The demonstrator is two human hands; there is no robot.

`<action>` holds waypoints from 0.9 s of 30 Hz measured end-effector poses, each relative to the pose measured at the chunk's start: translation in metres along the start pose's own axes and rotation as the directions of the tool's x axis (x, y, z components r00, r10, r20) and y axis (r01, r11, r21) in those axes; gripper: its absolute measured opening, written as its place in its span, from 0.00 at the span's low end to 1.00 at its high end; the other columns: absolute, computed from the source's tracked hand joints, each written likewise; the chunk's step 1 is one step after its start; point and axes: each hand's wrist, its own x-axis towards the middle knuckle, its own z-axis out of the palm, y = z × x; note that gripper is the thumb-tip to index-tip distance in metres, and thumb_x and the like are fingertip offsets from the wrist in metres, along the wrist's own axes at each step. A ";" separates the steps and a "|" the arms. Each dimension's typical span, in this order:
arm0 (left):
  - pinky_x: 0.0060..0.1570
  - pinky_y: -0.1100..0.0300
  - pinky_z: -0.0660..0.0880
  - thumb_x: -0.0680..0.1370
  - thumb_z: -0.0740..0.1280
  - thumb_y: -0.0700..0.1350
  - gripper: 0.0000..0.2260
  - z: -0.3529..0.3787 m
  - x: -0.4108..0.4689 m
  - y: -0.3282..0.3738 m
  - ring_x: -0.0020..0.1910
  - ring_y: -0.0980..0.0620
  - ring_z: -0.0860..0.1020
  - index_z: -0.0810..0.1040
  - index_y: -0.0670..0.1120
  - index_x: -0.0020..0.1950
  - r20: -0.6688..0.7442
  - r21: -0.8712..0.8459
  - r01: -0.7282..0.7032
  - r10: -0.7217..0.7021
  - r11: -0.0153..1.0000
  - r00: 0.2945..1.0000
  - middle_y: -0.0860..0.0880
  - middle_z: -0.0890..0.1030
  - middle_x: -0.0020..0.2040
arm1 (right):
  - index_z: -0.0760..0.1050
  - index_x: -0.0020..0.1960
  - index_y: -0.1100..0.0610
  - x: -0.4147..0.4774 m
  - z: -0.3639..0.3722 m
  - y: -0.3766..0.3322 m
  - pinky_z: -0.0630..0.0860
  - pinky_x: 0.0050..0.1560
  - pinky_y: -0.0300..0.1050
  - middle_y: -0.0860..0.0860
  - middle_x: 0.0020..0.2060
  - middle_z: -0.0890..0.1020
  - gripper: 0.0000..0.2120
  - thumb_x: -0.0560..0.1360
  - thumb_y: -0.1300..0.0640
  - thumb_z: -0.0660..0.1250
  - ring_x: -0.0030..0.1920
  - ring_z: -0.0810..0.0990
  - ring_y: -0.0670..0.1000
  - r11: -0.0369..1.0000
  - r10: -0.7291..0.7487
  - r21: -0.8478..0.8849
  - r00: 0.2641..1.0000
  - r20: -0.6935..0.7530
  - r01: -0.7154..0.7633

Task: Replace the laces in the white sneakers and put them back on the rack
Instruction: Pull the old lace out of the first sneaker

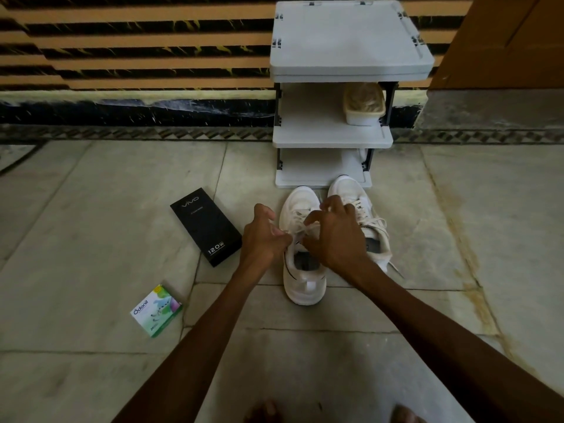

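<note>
Stone floor: pale slabs with dark joints; bare toes show at the bottom edge.
Green box: lies flat off to the left, well apart from the shoes.
Near sneaker: white, upright on the floor with its heel toward the person and its mouth open.
Left hand: fingers curled, pinching the lace at the shoe's left upper edge.
Right hand: fingers curled over the top eyelets, pinching another strand of the same lace. It hides much of the lacing.
Lace: white, a short and fairly taut run between the two hands.
Step in hand: most likely drawing up or knotting the top of this lace; I cannot tell which.
Doing it well: pull both ends evenly, outward and slightly up, so the rows tighten without bunching the tongue. Nothing pins the shoe, so gentle pulls should stop it sliding or tipping. Match the two end lengths before tying.
Black box: flat on the floor, just left of the left hand.
Far sneaker: just beside the first and already laced, with loose ends trailing on the floor to its right.
Rack: white shelves against the wall, directly beyond the toes of both shoes. A tub sits on the middle shelf.
</note>
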 end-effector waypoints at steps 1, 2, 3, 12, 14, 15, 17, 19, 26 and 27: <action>0.45 0.51 0.82 0.71 0.74 0.41 0.21 -0.001 0.000 0.000 0.41 0.50 0.81 0.65 0.52 0.55 0.011 -0.008 -0.008 0.008 1.000 1.000 0.48 0.79 0.42 | 0.80 0.58 0.50 0.000 0.000 -0.004 0.74 0.56 0.51 0.52 0.64 0.71 0.15 0.72 0.48 0.72 0.62 0.68 0.57 0.996 -0.060 -0.074 0.998 -0.013 0.059; 0.45 0.52 0.82 0.71 0.75 0.41 0.21 -0.001 -0.001 0.001 0.42 0.50 0.81 0.65 0.52 0.55 0.021 -0.016 -0.017 0.017 1.000 1.000 0.49 0.79 0.42 | 0.81 0.56 0.51 0.000 0.002 -0.007 0.74 0.54 0.51 0.53 0.62 0.73 0.13 0.73 0.49 0.70 0.60 0.69 0.57 0.986 -0.108 -0.131 0.994 -0.023 0.105; 0.46 0.52 0.81 0.71 0.75 0.42 0.21 -0.001 -0.001 0.002 0.42 0.50 0.80 0.65 0.52 0.55 0.028 -0.019 -0.024 0.025 1.000 0.999 0.49 0.79 0.42 | 0.81 0.55 0.53 0.002 0.004 -0.009 0.73 0.53 0.51 0.54 0.60 0.75 0.12 0.74 0.50 0.69 0.59 0.70 0.58 0.975 -0.149 -0.172 0.988 -0.033 0.141; 0.47 0.47 0.81 0.71 0.74 0.40 0.21 -0.002 -0.003 0.003 0.43 0.48 0.81 0.65 0.51 0.55 0.032 -0.011 -0.025 0.025 1.000 0.999 0.47 0.80 0.44 | 0.78 0.55 0.61 0.014 0.013 -0.014 0.69 0.55 0.54 0.57 0.59 0.73 0.15 0.74 0.53 0.65 0.60 0.69 0.60 0.880 -0.320 -0.351 0.946 0.061 0.320; 0.47 0.50 0.81 0.71 0.75 0.41 0.21 -0.002 -0.002 0.003 0.44 0.48 0.81 0.65 0.50 0.55 0.022 0.029 -0.042 0.041 0.999 0.999 0.47 0.80 0.44 | 0.76 0.57 0.62 0.016 0.006 -0.014 0.68 0.55 0.54 0.57 0.60 0.71 0.16 0.75 0.52 0.64 0.59 0.68 0.60 0.896 -0.301 -0.334 0.953 0.032 0.294; 0.46 0.51 0.81 0.71 0.75 0.41 0.21 -0.002 -0.002 0.003 0.44 0.48 0.81 0.66 0.50 0.55 0.011 0.050 -0.051 0.050 0.997 0.999 0.47 0.80 0.45 | 0.75 0.57 0.63 0.019 0.000 -0.012 0.68 0.55 0.54 0.57 0.59 0.70 0.17 0.74 0.52 0.64 0.58 0.67 0.59 0.923 -0.261 -0.297 0.965 -0.021 0.244; 0.41 0.55 0.80 0.71 0.74 0.41 0.20 -0.001 -0.001 0.001 0.44 0.48 0.81 0.66 0.49 0.54 -0.009 0.077 -0.064 0.065 0.995 0.998 0.46 0.80 0.45 | 0.73 0.54 0.65 0.027 -0.017 -0.004 0.69 0.53 0.52 0.58 0.56 0.72 0.15 0.73 0.55 0.66 0.54 0.69 0.59 0.984 -0.147 -0.135 0.963 -0.227 0.118; 0.36 0.61 0.76 0.71 0.74 0.41 0.20 0.000 -0.001 0.001 0.45 0.48 0.80 0.66 0.48 0.54 -0.020 0.098 -0.069 0.071 0.993 0.997 0.46 0.80 0.47 | 0.76 0.45 0.66 0.034 -0.035 0.009 0.70 0.48 0.45 0.61 0.46 0.77 0.09 0.73 0.60 0.64 0.46 0.74 0.57 0.983 0.019 0.177 0.927 -0.375 0.051; 0.37 0.61 0.76 0.70 0.74 0.42 0.20 -0.001 -0.003 0.001 0.44 0.49 0.80 0.66 0.48 0.54 -0.001 0.077 -0.082 0.082 0.994 0.997 0.47 0.80 0.45 | 0.70 0.38 0.57 0.032 -0.032 0.007 0.72 0.36 0.46 0.52 0.30 0.74 0.10 0.77 0.61 0.55 0.32 0.71 0.52 0.023 0.184 0.893 0.880 0.438 -0.449; 0.38 0.60 0.77 0.70 0.74 0.42 0.20 -0.001 -0.003 0.001 0.44 0.49 0.80 0.66 0.48 0.55 0.000 0.065 -0.070 0.070 0.995 0.998 0.47 0.80 0.45 | 0.72 0.39 0.56 0.031 -0.026 0.006 0.70 0.35 0.45 0.51 0.31 0.75 0.10 0.77 0.59 0.57 0.32 0.72 0.51 0.320 0.159 0.839 0.898 0.409 -0.439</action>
